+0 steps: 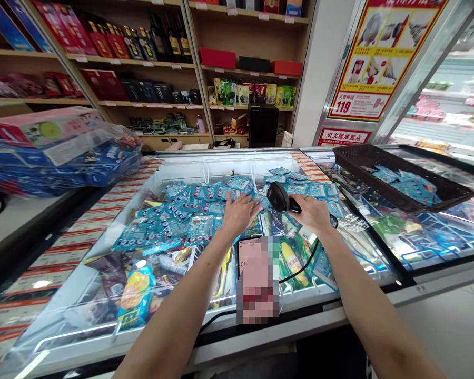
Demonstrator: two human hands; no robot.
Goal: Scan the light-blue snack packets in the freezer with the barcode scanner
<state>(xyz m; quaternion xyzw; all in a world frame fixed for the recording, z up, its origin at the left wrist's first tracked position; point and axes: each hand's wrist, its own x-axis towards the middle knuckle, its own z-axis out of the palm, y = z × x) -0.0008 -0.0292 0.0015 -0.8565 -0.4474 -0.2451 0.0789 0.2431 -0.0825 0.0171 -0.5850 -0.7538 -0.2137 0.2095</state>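
Fingers [248, 201] spread, L hand [240, 211] on blue packets [181, 216]; R hand [313, 213] grips scanner [279, 196]; black tray [353, 164] holds more.

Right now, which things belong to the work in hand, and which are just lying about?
In use: right hand gripping barcode scanner; left hand flat on blue packets.
Lying about: phone, black basket, wrapped boxes.

Single head view: faces forward-down, close over packets [181, 213] on freezer lid [69, 310], shelves [142, 66] behind.

Glossy plastic packets [199, 227]; matt black scanner [278, 197]
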